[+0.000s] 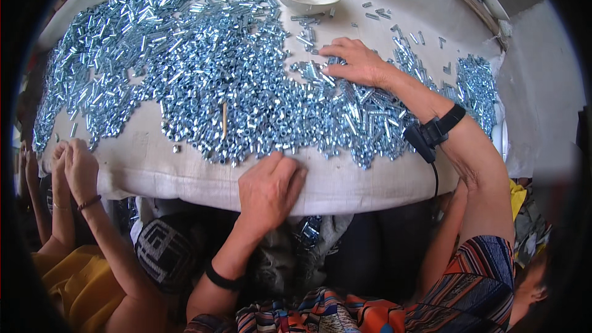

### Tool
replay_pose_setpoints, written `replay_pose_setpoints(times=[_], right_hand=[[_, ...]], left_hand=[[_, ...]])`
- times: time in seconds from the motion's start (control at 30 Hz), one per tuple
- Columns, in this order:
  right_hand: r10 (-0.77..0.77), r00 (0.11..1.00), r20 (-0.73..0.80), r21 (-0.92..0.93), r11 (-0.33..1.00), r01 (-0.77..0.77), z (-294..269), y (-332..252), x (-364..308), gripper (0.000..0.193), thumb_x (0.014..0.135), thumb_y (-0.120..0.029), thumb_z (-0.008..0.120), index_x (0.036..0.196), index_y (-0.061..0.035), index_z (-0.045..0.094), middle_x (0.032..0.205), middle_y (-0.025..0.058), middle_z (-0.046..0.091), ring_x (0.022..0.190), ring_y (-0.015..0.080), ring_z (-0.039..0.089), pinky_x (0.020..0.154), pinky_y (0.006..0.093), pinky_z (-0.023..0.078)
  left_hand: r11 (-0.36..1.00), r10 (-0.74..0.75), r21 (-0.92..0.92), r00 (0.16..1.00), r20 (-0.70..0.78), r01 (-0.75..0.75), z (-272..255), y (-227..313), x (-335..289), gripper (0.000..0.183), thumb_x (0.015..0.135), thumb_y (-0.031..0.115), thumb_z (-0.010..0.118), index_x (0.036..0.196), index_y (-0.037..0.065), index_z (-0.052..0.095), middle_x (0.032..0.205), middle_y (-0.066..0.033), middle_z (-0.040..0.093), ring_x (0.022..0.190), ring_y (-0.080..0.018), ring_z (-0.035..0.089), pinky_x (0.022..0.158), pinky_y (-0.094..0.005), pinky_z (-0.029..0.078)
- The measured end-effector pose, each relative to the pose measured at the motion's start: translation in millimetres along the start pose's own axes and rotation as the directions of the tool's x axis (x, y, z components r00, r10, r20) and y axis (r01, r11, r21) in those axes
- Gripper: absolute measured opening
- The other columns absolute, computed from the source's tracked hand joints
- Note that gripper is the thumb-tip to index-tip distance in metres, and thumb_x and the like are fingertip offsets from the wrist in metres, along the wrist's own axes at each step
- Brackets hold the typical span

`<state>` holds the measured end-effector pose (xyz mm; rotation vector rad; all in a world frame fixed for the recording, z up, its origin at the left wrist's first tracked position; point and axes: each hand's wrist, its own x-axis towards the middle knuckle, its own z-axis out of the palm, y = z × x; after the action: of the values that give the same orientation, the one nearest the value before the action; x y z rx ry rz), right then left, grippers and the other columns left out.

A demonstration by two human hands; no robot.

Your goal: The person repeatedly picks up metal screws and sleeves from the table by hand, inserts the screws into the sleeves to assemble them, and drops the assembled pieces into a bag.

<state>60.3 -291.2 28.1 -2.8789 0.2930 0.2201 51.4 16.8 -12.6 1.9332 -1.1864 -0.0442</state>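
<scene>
My left hand is curled closed at the front edge of the cloth-covered table, beside the near border of a wide heap of small shiny metal parts. Whatever its fingers hold, if anything, is hidden. Farther right, my right hand reaches across the heap with its fingers apart, over loose metal tubes. Its fingertips are at the parts, and I cannot tell whether they touch any. Short ring-like pieces fill the heap's middle, while longer slim tubes lie toward the far left.
A cream bowl stands at the far side. A thin wooden stick lies on the heap. Another pile of metal pieces is at the right. At the left, a co-worker's hands are by the table edge. A cable hangs from my right wrist's black device.
</scene>
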Motion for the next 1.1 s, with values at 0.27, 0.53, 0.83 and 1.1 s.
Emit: replay_pose_setpoints(times=[0.27,0.53,0.83,1.1], right_hand=[[0.048,0.999,-0.024,-0.088,0.995,-0.050,5,-41,-68,0.051,0.080,-0.045,0.058,0.125,-0.0192,0.055,0.133,0.0179,0.042,0.123,0.0339,0.040,0.102,0.0453,0.033],[0.180,0.962,-0.206,0.162,0.976,-0.148,-18,-45,-34,0.049,0.079,-0.044,0.063,0.114,-0.0089,0.061,0.123,0.0200,0.050,0.119,0.0328,0.045,0.101,0.0371,0.034],[0.254,0.937,-0.240,0.065,0.967,-0.245,12,-37,81,0.076,0.072,-0.056,0.061,0.133,-0.0132,0.044,0.137,0.0138,0.041,0.126,0.0335,0.036,0.104,0.0429,0.031],[0.034,0.988,-0.150,0.016,0.999,-0.032,20,-64,42,0.063,0.073,-0.055,0.059,0.122,-0.0158,0.055,0.125,0.0101,0.051,0.116,0.0311,0.044,0.098,0.0437,0.035]], left_hand=[[1.000,0.019,-0.019,0.997,-0.069,-0.021,0,2,-5,0.014,0.077,0.013,0.065,0.074,0.008,0.053,0.071,-0.0078,0.051,0.063,-0.0287,0.056,0.056,-0.0385,0.044],[1.000,0.018,-0.008,0.999,-0.042,-0.018,-5,-2,-7,0.011,0.076,0.013,0.067,0.078,0.007,0.058,0.072,-0.0087,0.053,0.064,-0.0284,0.057,0.056,-0.0376,0.044],[0.998,0.051,-0.028,0.997,-0.054,-0.053,-7,1,-8,0.014,0.076,0.014,0.065,0.075,0.008,0.052,0.068,-0.0078,0.047,0.063,-0.0263,0.055,0.055,-0.0376,0.044],[0.998,0.048,-0.025,0.997,-0.067,-0.050,-4,-3,-6,0.017,0.077,0.013,0.065,0.072,0.007,0.050,0.068,-0.0090,0.048,0.063,-0.0285,0.054,0.056,-0.0388,0.043]])
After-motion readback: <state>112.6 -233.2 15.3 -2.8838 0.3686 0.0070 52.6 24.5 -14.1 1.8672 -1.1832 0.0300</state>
